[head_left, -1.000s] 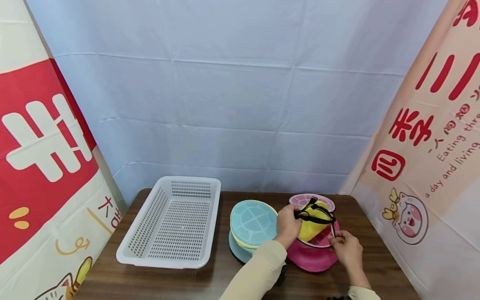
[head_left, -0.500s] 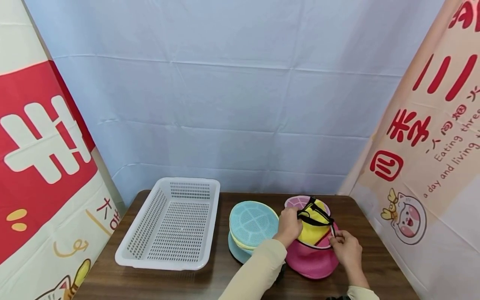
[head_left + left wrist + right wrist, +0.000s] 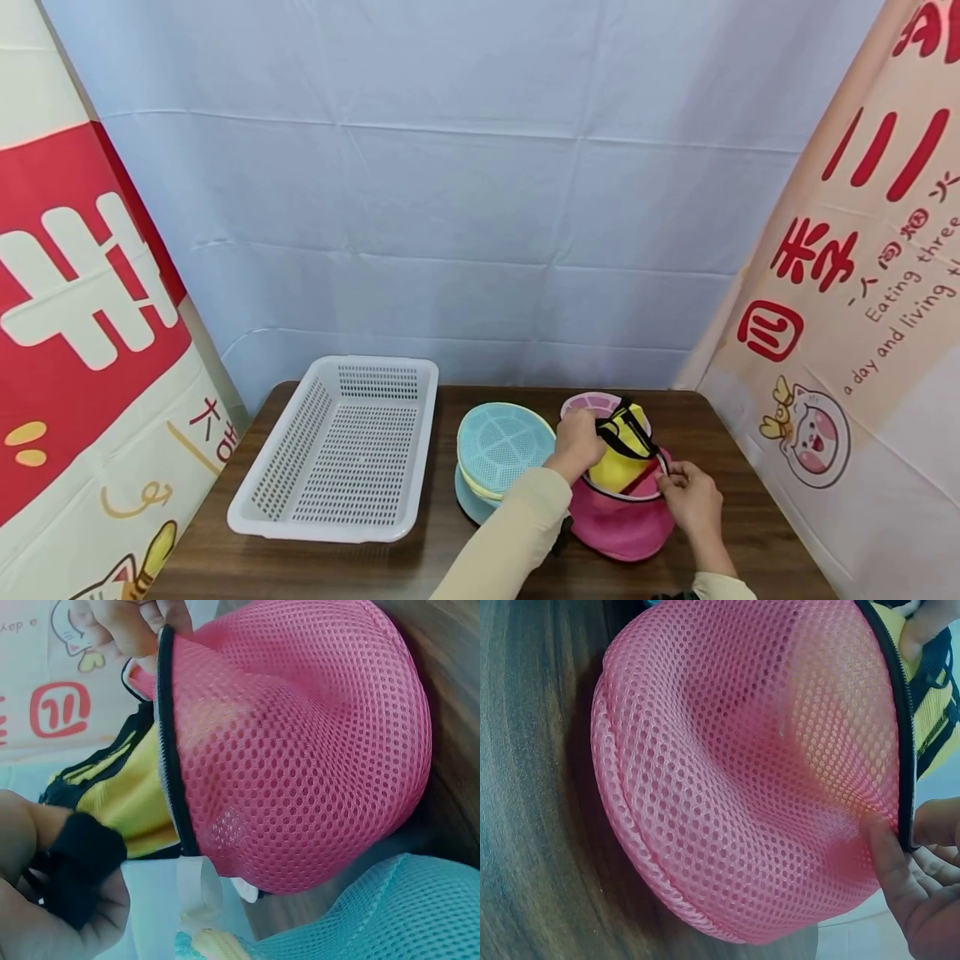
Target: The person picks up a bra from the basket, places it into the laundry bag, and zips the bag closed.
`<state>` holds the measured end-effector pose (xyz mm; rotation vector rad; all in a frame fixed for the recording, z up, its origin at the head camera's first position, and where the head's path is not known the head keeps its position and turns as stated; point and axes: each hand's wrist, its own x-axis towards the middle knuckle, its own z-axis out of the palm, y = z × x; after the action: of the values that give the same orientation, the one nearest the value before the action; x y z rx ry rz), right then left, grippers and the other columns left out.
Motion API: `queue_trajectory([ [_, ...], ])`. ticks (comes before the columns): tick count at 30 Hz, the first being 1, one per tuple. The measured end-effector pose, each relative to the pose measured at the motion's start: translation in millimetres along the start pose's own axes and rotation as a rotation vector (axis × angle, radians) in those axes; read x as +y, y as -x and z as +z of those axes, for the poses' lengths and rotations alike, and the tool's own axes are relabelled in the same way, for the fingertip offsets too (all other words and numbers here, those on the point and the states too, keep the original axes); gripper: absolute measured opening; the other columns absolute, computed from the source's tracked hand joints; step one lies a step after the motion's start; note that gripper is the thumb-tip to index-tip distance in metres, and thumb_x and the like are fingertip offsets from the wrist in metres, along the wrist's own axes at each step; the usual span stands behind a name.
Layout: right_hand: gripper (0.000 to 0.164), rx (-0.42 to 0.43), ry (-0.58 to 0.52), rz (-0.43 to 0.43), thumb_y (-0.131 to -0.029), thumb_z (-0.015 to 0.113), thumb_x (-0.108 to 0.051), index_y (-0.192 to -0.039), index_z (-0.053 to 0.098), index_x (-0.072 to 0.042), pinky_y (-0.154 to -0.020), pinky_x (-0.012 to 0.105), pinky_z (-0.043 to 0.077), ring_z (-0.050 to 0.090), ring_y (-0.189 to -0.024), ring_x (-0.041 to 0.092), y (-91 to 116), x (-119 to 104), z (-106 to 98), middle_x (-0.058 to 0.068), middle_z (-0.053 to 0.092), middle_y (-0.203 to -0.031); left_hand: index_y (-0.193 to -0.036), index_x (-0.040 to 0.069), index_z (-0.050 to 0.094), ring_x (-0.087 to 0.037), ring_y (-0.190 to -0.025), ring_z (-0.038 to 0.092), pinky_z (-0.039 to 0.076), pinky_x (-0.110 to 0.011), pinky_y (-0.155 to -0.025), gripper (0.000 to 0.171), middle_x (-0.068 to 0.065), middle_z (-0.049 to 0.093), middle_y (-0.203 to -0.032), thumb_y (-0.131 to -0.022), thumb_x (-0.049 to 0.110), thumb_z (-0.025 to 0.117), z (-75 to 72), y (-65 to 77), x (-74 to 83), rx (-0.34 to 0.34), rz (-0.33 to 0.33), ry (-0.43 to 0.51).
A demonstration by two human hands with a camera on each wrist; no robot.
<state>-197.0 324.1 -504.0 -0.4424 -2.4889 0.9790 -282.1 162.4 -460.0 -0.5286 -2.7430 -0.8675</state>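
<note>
A pink mesh bag [image 3: 622,529] with a black zip rim stands unzipped at the table's right; its lighter pink mesh end [image 3: 588,403] is folded back behind. A yellow cloth item with black straps [image 3: 611,472] sits partly in the opening, its yellow showing through the mesh in the right wrist view. My left hand [image 3: 579,443] holds the yellow item by its black-trimmed upper part. With thumb and fingers, my right hand [image 3: 922,881] pinches the zip rim of the bag. Exactly how the left fingertips lie is hidden in the head view.
A blue mesh bag with yellow trim [image 3: 504,447] stands just left of the pink one, beside my left forearm. Farther left is a white perforated plastic basket [image 3: 431,433]. All rest on a dark wooden table [image 3: 738,483] in front of a pale cloth backdrop [image 3: 450,208].
The yellow item has sunk a little deeper into the pink bag. The bag has shifted slightly toward me, and its folded-back end has moved left. Both hands keep their holds.
</note>
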Motion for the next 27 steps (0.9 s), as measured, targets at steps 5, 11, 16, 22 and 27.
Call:
queue_trajectory([
  [5,0.021,0.022,0.000,-0.005,-0.082,0.066,-0.007,-0.096,0.063,0.008,-0.076,0.050,0.037,0.061,-0.076,0.035,0.7,-1.7,0.2,0.014,0.067,-0.075,-0.071,0.009,0.067,-0.016,-0.076,0.059,0.048,-0.024,-0.068,0.005,-0.001,0.059,-0.078,-0.071,0.013,0.070,-3.1,-0.1,2.0,0.001,-0.073,-0.057],
  [11,0.022,0.001,-0.012,0.009,-0.084,0.066,-0.010,-0.097,0.062,0.007,-0.071,0.045,0.041,0.062,-0.075,0.030,-0.2,-5.6,0.4,0.014,0.067,-0.077,-0.066,0.011,0.062,-0.013,-0.073,0.055,0.046,-0.022,-0.064,0.011,0.000,0.054,-0.074,-0.070,0.013,0.073,-1.7,3.1,2.9,-0.074,-0.026,-0.081],
  [16,0.021,0.002,-0.017,0.012,-0.085,0.065,-0.011,-0.096,0.063,0.007,-0.071,0.044,0.040,0.060,-0.078,0.034,-0.8,-9.6,1.5,0.014,0.067,-0.077,-0.067,0.014,0.064,-0.010,-0.068,0.054,0.044,-0.019,-0.059,0.013,0.003,0.054,-0.069,-0.070,0.017,0.076,3.4,7.7,4.3,-0.105,0.045,-0.152],
  [22,0.019,0.005,-0.027,0.006,-0.084,0.066,-0.010,-0.095,0.064,0.005,-0.069,0.039,0.039,0.060,-0.071,0.022,-1.0,-13.2,1.7,0.012,0.068,-0.077,-0.070,0.016,0.065,-0.009,-0.068,0.056,0.046,-0.016,-0.059,0.011,0.003,0.054,-0.078,-0.065,0.012,0.074,16.2,14.0,-1.6,0.141,0.264,-0.218],
  [27,0.018,0.005,-0.036,0.001,-0.082,0.067,-0.009,-0.094,0.065,0.004,-0.068,0.036,0.038,0.057,-0.067,0.014,-1.5,-15.4,1.8,0.009,0.067,-0.074,-0.072,0.019,0.066,-0.009,-0.066,0.057,0.046,-0.018,-0.054,0.011,0.005,0.054,-0.076,-0.064,0.016,0.074,21.4,22.1,-1.2,0.223,0.337,-0.325],
])
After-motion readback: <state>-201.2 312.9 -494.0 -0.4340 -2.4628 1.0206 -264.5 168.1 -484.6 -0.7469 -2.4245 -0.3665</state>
